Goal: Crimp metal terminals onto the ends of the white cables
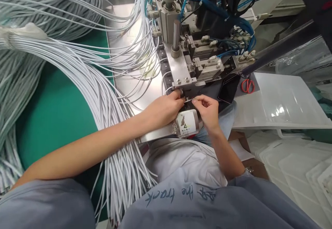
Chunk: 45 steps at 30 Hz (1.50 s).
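My left hand (169,106) is closed in a pinch at the front of a metal pneumatic machine (178,66), around the end of a white cable (168,90). Just to its right, my right hand (207,111) pinches a thin pale wire end (188,100) that stretches between both hands. The fingertips partly hide the wire. Below the hands sits a motor-like cylinder with a white label (187,122). White cables (129,56) run from the left across the metal plate to the machine's row of black blocks.
A thick bundle of white cables (90,83) lies over the green mat (62,94) at left, with more coils behind. Blue air hoses (215,7) cross the machine. Red-handled scissors (247,85) and a dark phone (229,88) lie at right, near a white board (290,97).
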Motion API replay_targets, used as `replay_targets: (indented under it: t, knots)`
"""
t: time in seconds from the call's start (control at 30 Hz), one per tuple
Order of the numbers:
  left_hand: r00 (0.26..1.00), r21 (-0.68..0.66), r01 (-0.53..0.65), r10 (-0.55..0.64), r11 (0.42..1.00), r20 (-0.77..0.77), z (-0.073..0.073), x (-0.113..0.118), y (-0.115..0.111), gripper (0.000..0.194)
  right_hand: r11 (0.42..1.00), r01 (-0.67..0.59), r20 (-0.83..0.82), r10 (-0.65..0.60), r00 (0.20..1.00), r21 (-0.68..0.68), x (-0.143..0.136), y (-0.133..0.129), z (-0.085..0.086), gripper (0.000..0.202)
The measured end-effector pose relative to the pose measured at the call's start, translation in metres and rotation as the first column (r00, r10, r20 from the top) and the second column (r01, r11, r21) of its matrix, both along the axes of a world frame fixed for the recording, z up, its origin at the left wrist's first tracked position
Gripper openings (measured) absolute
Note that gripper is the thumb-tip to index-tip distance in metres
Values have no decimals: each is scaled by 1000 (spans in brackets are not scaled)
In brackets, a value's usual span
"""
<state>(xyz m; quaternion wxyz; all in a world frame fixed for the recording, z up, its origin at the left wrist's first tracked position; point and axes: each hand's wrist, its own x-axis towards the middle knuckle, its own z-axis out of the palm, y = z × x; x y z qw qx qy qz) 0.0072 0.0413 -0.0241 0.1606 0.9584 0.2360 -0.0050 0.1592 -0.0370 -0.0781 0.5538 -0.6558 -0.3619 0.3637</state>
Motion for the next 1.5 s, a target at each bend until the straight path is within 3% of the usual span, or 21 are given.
replay_targets:
  t: [0.13,0.37,0.57,0.93,1.23,1.5]
  knots:
    - [996,65,39,-34,997,-77,0,-2,0,40,995,-85,-94,80,992,-53,1,6,-7,13]
    - [996,136,34,-23,990,-86,-6,-7,0,47,985,-160,-116,152,982,-68,2,8,-2,13]
    - [986,94,67,-52,993,-157,-2,-6,1,47,977,-201,-143,190,971,-70,5,12,2,13]
    - [979,158,137,-110,978,-170,-2,-4,3,46,973,-214,-149,201,968,-84,6,16,0,12]
    - [979,146,159,-136,977,-154,-1,-3,4,35,985,-137,-134,123,983,-102,2,19,3,12]
    - [979,161,147,-120,976,-165,3,-1,3,36,938,-340,-100,333,938,-68,8,21,-6,26]
